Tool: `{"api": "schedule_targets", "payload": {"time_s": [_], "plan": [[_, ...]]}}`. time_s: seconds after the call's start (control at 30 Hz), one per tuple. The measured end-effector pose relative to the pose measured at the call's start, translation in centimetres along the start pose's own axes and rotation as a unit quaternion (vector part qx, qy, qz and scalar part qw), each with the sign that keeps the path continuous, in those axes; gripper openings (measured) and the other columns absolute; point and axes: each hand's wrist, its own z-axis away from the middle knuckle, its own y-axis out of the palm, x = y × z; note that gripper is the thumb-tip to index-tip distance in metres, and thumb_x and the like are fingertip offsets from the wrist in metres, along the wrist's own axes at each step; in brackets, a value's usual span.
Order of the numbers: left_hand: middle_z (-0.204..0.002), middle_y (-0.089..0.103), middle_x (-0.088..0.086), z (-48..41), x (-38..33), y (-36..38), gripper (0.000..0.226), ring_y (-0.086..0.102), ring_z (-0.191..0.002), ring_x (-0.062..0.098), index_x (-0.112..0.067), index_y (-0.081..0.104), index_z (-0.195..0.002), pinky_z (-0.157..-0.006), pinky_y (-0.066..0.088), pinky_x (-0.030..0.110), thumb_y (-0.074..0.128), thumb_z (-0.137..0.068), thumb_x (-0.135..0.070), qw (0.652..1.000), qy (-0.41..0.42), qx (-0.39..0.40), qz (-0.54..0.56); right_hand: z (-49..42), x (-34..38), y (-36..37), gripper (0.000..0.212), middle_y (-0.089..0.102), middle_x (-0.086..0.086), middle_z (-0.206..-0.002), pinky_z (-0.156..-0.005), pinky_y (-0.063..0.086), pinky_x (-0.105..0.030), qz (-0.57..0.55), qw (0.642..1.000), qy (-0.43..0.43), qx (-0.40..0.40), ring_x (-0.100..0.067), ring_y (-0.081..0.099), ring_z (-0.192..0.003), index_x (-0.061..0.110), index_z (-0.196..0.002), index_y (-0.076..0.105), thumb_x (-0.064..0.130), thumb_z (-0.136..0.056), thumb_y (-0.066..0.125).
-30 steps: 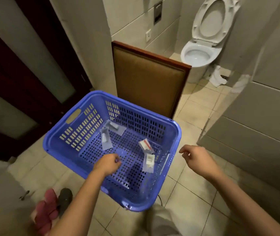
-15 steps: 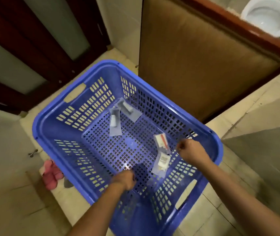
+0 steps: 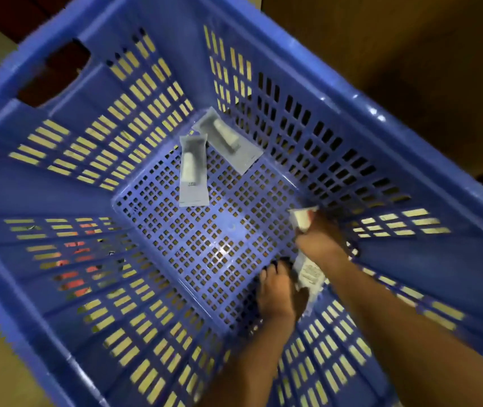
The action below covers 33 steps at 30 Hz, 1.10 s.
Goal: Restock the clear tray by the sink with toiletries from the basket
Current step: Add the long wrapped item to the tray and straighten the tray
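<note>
With right hand point(image 3: 319, 240), gripping a white sachet point(image 3: 302, 221) at the blue basket point(image 3: 351, 92) floor's right edge — with left hand point(image 3: 277, 292), on a second packet point(image 3: 310, 274) beside it, grasp unclear. Picking step; next, lifting both out cleanly.

Bare left hand point(image 3: 275, 295), bare right hand point(image 3: 321, 243), two bare forearms point(image 3: 396, 327), motion-blurred fingers point(image 3: 265, 273)
</note>
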Motion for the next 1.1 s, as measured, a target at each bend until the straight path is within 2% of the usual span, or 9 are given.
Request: {"api": "schedule_targets", "payload": {"time_s": [0.17,0.33,0.43,0.53,0.7,0.77,0.87,0.97,1.1], "plan": [[-0.116,0.051,-0.005,-0.1,0.8,1.8,0.028,0.056,-0.109,0.015,-0.033,0.070,-0.095,-0.085,0.047,0.019,0.071,-0.070,-0.045,0.995,-0.081,0.001,0.061,0.6,0.2,2.4,0.080,0.027,-0.023,-0.142,-0.094,0.041,-0.044,0.028,0.998,0.002,-0.057,-0.044,0.039,-0.123,0.005,-0.145,0.013,0.042,-0.089,0.056],[-0.125,0.047,0.007,-0.1,1.0,1.5,0.025,0.040,-0.122,0.026,-0.010,0.058,-0.111,-0.096,0.037,0.032,0.048,-0.091,-0.022,0.995,-0.003,0.048,0.088,0.3,-0.2,2.7,0.077,0.022,-0.023,-0.144,-0.093,0.043,-0.044,0.103,0.992,-0.042,-0.058,-0.044,0.037,-0.124,0.004,-0.145,0.008,0.031,-0.090,0.055],[-0.104,0.053,0.004,-0.3,1.6,0.7,0.007,0.046,-0.108,0.025,-0.012,0.055,-0.090,-0.083,0.038,0.032,0.048,-0.089,-0.009,0.985,-0.066,0.019,0.158,0.1,-0.5,2.0,0.079,0.022,-0.022,-0.145,-0.091,0.043,-0.044,0.096,0.994,-0.043,-0.035,-0.043,0.039,-0.124,0.007,-0.146,0.007,0.029,-0.089,0.057],[-0.067,0.044,-0.005,-0.1,2.6,0.1,0.020,0.049,-0.074,0.022,-0.016,0.041,-0.073,-0.060,0.037,0.027,0.054,-0.088,-0.015,0.964,-0.139,-0.014,0.226,0.1,-0.5,1.8,0.075,0.024,-0.021,-0.146,-0.092,0.042,-0.046,0.073,0.996,-0.035,-0.028,-0.043,0.040,-0.124,0.008,-0.147,0.010,0.027,-0.090,0.056],[-0.083,0.061,0.011,0.0,4.1,-1.6,0.006,0.049,-0.067,0.024,-0.015,0.051,-0.097,-0.059,0.043,0.033,0.049,-0.095,-0.020,0.940,-0.194,-0.034,0.278,0.5,-0.9,1.5,0.065,0.041,-0.027,-0.136,-0.083,0.044,-0.045,-0.007,0.999,-0.003,-0.045,-0.043,0.049,-0.117,0.001,-0.145,0.013,0.012,-0.093,0.051],[-0.100,0.064,0.017,-0.2,4.9,-2.2,0.018,0.047,-0.068,0.024,-0.013,0.051,-0.114,-0.068,0.046,0.037,0.049,-0.096,-0.017,0.928,-0.217,-0.032,0.301,0.2,-1.1,1.4,0.052,0.054,-0.026,-0.115,-0.072,0.043,-0.040,-0.074,0.995,0.051,-0.033,-0.042,0.056,-0.103,0.005,-0.139,0.024,0.009,-0.093,0.048],[-0.112,0.059,0.023,-0.3,5.8,-3.0,0.020,0.047,-0.076,0.028,-0.006,0.049,-0.115,-0.084,0.049,0.043,0.049,-0.095,-0.006,0.868,-0.248,-0.051,0.427,0.3,-0.9,1.2,0.024,0.058,-0.017,-0.104,-0.083,0.047,-0.036,-0.074,0.993,0.080,0.035,-0.035,0.057,-0.099,0.006,-0.119,0.045,0.012,-0.096,0.045],[-0.085,0.056,0.009,-0.3,6.0,-3.7,0.015,0.050,-0.072,0.024,-0.004,0.050,-0.107,-0.061,0.047,0.020,0.044,-0.095,0.003,0.813,-0.289,-0.095,0.496,1.1,-0.3,1.4,0.035,0.052,-0.019,-0.133,-0.080,0.038,-0.025,-0.189,0.975,0.051,0.104,-0.028,0.055,-0.116,-0.003,-0.128,0.047,0.010,-0.096,0.049],[-0.067,0.043,0.005,-0.9,6.2,-4.4,0.032,0.039,-0.060,0.017,-0.008,0.048,-0.071,-0.053,0.041,0.020,0.033,-0.097,0.006,0.704,-0.349,-0.168,0.595,2.7,-0.4,2.2,0.020,0.061,-0.017,-0.100,-0.048,0.049,-0.027,-0.496,0.844,0.116,0.166,-0.017,0.063,-0.069,0.000,-0.112,0.058,0.005,-0.095,0.049]]}}
